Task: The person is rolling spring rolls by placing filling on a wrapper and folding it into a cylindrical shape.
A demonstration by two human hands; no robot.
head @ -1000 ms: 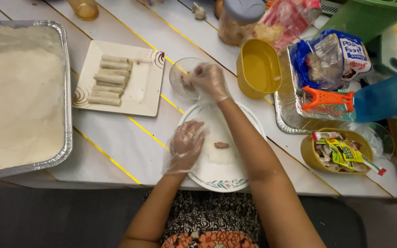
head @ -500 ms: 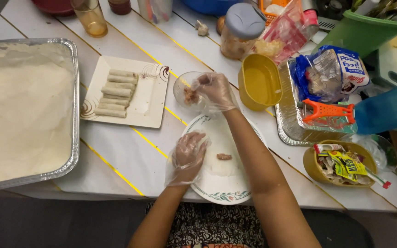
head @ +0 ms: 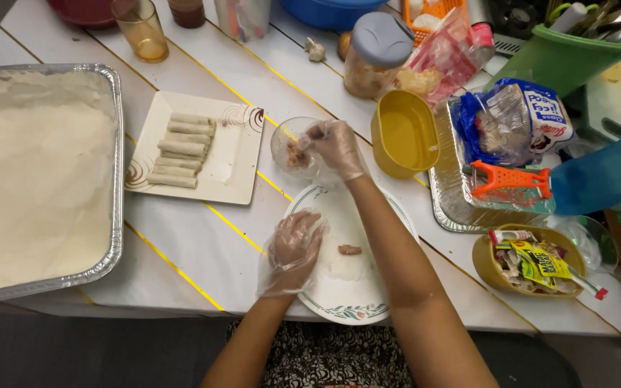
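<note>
hard to tell what the filling is, just brownish bits in the small glass bowl [head: 295,147]. right hand [head: 333,147] is at the bowl, gloved fingers pinched on some of it. left hand [head: 294,248] rests with loosely spread fingers on the wrapper [head: 343,244] on the plate [head: 339,309]. since half a second ago, hands have barely shifted.

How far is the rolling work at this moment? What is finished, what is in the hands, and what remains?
Done: six finished rolls lie on the square plate. In hand: the right hand reaches into the small glass bowl of filling, while the left hand rests on the wrapper on the round plate, where a small bit of filling already lies. Left: this wrapper is not yet rolled, and filling remains in the bowl.
</note>
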